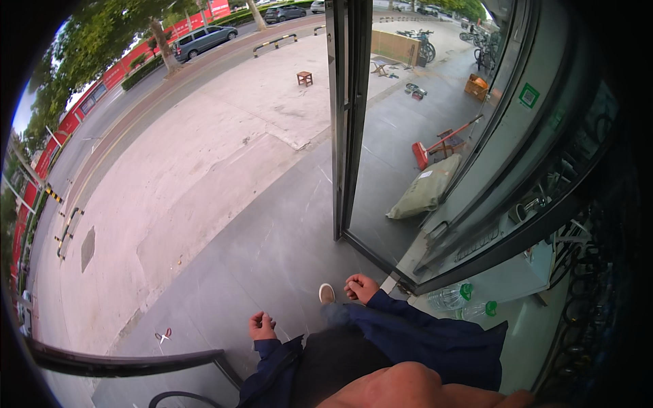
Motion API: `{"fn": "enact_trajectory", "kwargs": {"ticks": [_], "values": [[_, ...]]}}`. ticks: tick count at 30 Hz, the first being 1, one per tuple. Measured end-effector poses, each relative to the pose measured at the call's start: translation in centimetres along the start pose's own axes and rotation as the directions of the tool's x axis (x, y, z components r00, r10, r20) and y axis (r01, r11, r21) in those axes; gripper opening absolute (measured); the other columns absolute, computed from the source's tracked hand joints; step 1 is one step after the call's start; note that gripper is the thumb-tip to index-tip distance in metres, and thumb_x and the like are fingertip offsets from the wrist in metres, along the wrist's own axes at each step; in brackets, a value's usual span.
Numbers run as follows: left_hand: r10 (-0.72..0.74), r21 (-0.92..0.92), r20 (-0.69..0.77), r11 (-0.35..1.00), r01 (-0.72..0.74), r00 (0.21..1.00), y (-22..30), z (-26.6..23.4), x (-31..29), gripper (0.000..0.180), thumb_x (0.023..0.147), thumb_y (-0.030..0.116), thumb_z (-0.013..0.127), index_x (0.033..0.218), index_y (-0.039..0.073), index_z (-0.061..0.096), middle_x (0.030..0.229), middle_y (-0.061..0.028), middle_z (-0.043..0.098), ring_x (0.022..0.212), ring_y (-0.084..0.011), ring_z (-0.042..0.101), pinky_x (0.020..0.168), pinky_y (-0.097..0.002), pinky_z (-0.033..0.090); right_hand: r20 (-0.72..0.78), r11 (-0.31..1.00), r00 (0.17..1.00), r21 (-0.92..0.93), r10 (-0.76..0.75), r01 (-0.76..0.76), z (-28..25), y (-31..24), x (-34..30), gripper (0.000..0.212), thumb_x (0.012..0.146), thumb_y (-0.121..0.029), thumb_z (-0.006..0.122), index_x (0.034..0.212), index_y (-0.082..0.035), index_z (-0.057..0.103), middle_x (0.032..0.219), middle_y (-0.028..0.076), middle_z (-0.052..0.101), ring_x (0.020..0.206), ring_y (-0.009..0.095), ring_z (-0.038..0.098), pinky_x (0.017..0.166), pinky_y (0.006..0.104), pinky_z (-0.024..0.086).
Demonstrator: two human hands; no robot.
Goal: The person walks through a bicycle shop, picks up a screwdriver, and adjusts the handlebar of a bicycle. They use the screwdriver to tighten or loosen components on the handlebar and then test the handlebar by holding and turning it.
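My left hand [262, 326] hangs in front of my body with its fingers loosely curled in and nothing seen in them. Higher and to the right, my right hand [360, 288] is also closed, its fingers bent toward the palm, with no object showing. Both arms wear dark blue sleeves. Between the hands, a shoe [327, 293] of mine stands on the grey tiled floor [265, 245]. The dark metal frame of a glass door [340, 136] rises just beyond my right hand. Neither hand touches it.
Red-handled scissors [163, 335] lie on the floor at the lower left. At right stand large clear bottles with green caps [465, 291]. Behind the glass are a stuffed sack [428, 187] and a red broom [420, 156]. A wooden stool [305, 79] stands on the pavement.
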State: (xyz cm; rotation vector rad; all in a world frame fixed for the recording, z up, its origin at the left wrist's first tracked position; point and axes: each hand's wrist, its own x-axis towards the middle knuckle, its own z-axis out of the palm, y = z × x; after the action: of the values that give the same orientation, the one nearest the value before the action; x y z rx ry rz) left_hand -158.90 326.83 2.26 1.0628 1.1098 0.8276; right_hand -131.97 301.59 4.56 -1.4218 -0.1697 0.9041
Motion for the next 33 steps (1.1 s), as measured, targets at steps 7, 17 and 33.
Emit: {"fn": "enact_trajectory", "kwargs": {"ticks": [7, 17, 33], "values": [[-0.114, 0.035, 0.099, 0.993, 0.111, 0.989, 4.9, 7.8, 15.1, 0.018, 0.097, 0.015, 0.069, 0.113, 0.014, 0.061, 0.098, 0.0003, 0.066, 0.082, -0.012, 0.063, 0.069, -0.03, 0.054, -0.14, 0.993, 0.99, 0.116, 0.015, 0.001, 4.5, -2.5, 15.5, 0.025, 0.11, -0.022, 0.049, 0.1, -0.004, 0.063, 0.092, 0.007, 0.071, 0.073, 0.013, 0.066, 0.066, 0.0305, 0.059], [-0.121, 0.056, 0.169, 0.992, 0.113, 0.978, 9.9, 20.4, 34.5, 0.019, 0.099, 0.018, 0.065, 0.116, 0.013, 0.058, 0.107, -0.003, 0.069, 0.084, -0.0141, 0.064, 0.071, -0.0328, 0.055, -0.063, 0.986, 0.987, 0.073, -0.145, 0.15, 8.5, -12.9, 33.9, 0.029, 0.11, -0.027, 0.05, 0.099, -0.003, 0.062, 0.089, 0.007, 0.069, 0.075, 0.013, 0.065, 0.07, 0.0316, 0.057], [-0.245, 0.236, 0.518, 0.962, 0.138, 0.82, 17.7, 51.8, 68.6, 0.013, 0.101, 0.017, 0.063, 0.111, 0.008, 0.062, 0.106, -0.0058, 0.069, 0.084, -0.015, 0.065, 0.07, -0.0311, 0.059, -0.443, 0.936, 0.885, 0.229, -0.142, 0.265, 7.1, -27.3, 65.9, 0.016, 0.105, -0.017, 0.06, 0.11, -0.002, 0.06, 0.094, 0.009, 0.071, 0.075, 0.014, 0.067, 0.068, 0.0296, 0.058]]}}
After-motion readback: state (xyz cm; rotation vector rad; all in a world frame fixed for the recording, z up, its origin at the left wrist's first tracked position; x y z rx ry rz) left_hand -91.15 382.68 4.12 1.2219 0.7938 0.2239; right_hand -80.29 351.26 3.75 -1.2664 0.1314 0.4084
